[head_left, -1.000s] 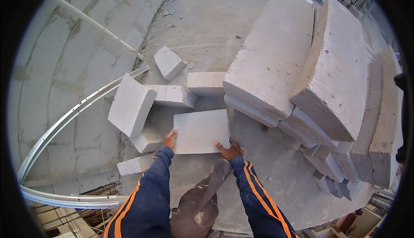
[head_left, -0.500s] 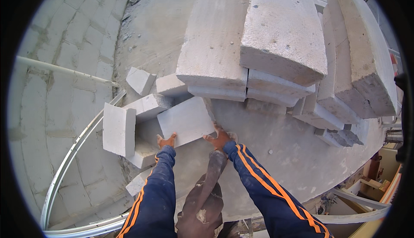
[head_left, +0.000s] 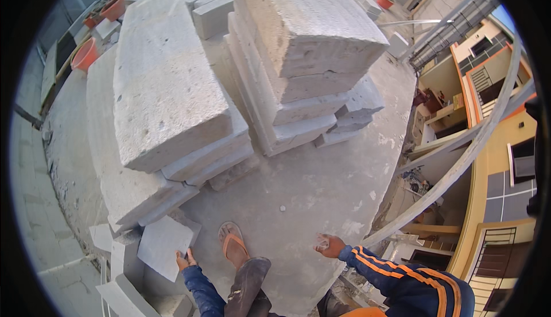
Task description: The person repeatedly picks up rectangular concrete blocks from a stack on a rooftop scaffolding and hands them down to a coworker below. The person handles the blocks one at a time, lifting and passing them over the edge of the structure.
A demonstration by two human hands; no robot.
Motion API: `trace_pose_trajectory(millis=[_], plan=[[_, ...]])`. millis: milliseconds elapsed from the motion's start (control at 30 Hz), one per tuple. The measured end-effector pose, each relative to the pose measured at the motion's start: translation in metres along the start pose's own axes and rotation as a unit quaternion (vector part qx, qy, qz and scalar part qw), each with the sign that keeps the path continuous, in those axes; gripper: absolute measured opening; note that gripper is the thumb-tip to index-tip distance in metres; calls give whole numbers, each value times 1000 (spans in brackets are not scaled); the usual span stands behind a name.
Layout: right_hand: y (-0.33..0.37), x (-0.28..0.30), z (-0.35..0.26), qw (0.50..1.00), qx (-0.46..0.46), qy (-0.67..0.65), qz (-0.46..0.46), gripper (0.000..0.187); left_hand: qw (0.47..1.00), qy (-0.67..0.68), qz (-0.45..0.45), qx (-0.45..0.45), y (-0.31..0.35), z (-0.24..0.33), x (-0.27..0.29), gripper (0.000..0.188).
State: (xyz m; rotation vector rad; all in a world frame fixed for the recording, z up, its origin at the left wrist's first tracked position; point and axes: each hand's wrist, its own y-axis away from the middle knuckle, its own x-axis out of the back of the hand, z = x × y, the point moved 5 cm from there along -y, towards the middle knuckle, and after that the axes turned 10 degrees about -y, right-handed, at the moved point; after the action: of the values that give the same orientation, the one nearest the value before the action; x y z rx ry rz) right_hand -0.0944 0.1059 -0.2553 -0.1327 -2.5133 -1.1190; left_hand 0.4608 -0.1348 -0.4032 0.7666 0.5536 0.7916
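Observation:
At the lower left, a pale grey concrete block (head_left: 165, 241) lies tilted against other blocks, its broad face up. My left hand (head_left: 186, 259) grips its right-hand edge, thumb and finger on either side of the corner. My right hand (head_left: 329, 246) is off to the right, held out over the concrete floor with its fingers loosely apart and nothing seen in it. Between my hands, my foot in an orange-strapped flip-flop (head_left: 234, 241) stands on the floor.
Large stacked blocks (head_left: 166, 87) rise just ahead, with another tall stack (head_left: 310, 47) to their right. Smaller blocks (head_left: 127, 254) lie around my left hand. Beyond the floor's right edge (head_left: 396, 173) is a drop towards houses, with a curved rail (head_left: 459, 173). Orange buckets (head_left: 86, 54) stand far left.
My right hand has let go of the block and swung out to the right. My left hand stays at the block. The view has turned to the right, bringing the houses in.

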Motion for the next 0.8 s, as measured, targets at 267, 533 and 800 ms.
trace_pose_trajectory(millis=[267, 533, 800], plan=[[119, 40, 100, 980, -137, -13, 142, 67, 974, -218, -62, -23, -36, 55, -39, 57], [255, 109, 116, 899, -43, -141, 413, 41, 574, -686, -433, -111, 129, 25, -101, 58], [381, 87, 260, 755, -242, -233, 563, 38, 656, -666, -351, -52, 304, 32, -238, 58]])
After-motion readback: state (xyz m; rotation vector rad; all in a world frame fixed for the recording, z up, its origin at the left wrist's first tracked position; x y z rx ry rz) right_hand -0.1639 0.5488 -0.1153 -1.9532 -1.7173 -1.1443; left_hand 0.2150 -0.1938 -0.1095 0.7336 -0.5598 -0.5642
